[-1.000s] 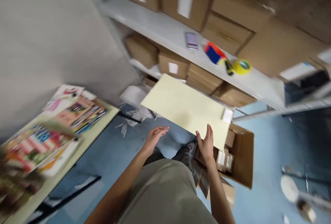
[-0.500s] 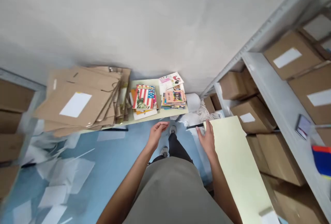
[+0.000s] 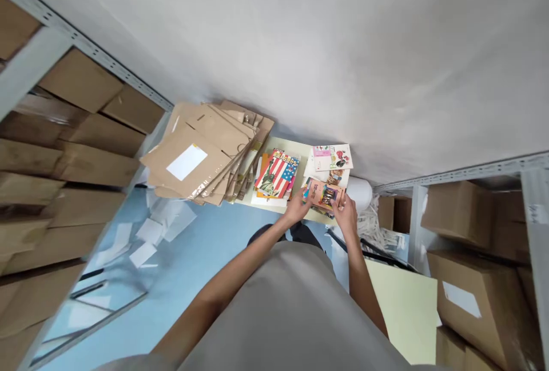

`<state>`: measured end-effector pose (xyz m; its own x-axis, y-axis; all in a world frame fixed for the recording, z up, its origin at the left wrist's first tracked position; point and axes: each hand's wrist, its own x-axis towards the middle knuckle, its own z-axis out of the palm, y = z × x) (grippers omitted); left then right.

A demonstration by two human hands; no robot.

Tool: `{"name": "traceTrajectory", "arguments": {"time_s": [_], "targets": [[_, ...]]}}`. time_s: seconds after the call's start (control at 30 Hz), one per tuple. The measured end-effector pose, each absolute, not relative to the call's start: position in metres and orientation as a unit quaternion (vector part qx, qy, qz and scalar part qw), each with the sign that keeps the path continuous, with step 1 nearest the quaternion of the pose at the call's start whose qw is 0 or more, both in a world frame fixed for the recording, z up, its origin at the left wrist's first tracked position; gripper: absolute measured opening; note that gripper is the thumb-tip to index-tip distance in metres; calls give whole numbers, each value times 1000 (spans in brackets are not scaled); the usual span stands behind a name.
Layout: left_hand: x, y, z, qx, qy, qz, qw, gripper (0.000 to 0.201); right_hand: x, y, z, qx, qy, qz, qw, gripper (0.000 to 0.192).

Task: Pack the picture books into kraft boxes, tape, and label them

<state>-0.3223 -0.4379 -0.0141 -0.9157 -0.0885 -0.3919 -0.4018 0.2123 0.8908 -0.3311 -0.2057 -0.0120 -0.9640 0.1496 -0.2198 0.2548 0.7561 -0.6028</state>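
Observation:
A small stack of books (image 3: 325, 193) with a pinkish-orange cover on top lies at the right end of a pale yellow table (image 3: 274, 207). My left hand (image 3: 297, 206) grips the stack's left side, while my right hand (image 3: 345, 214) closes on its right side. Whether the stack is lifted off the table I cannot tell. Just behind it lie white books (image 3: 332, 157), one with red and pink pictures. To the left sits another pile, topped by a book with a flag and statue cover (image 3: 278, 174).
Flattened cardboard boxes (image 3: 201, 148) are heaped on the table's left part, against the wall. A white roll (image 3: 360, 192) stands off its right end. Shelves hold cartons (image 3: 81, 165) on both sides. Loose papers (image 3: 165, 219) litter the blue floor. A second pale table (image 3: 401, 302) is at my right.
Both hands have moved forward from in front of my body to the right-hand book stack and taken hold of its sides. My view has turned toward the right and come nearer the table.

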Motion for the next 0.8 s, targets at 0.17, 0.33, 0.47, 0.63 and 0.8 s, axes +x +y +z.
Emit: {"name": "traceTrajectory", "arguments": {"time_s": [0.17,0.33,0.47,0.63,0.8], "targets": [[-327,-423,-22,-157,793,556,192,63,-353,-201,-27,112,935,-311,126,66],[-338,-426,-25,-178,789,556,191,59,-358,-202,-27,156,922,-327,135,66],[-351,-429,-27,-234,766,567,195,58,-358,-204,-24,167,896,-389,132,63],[-351,-431,-19,-245,761,583,146,59,-355,-207,-28,168,853,-476,133,59],[-350,-430,3,-191,722,655,117,75,-342,-223,-19,153,805,-562,112,57]]}}
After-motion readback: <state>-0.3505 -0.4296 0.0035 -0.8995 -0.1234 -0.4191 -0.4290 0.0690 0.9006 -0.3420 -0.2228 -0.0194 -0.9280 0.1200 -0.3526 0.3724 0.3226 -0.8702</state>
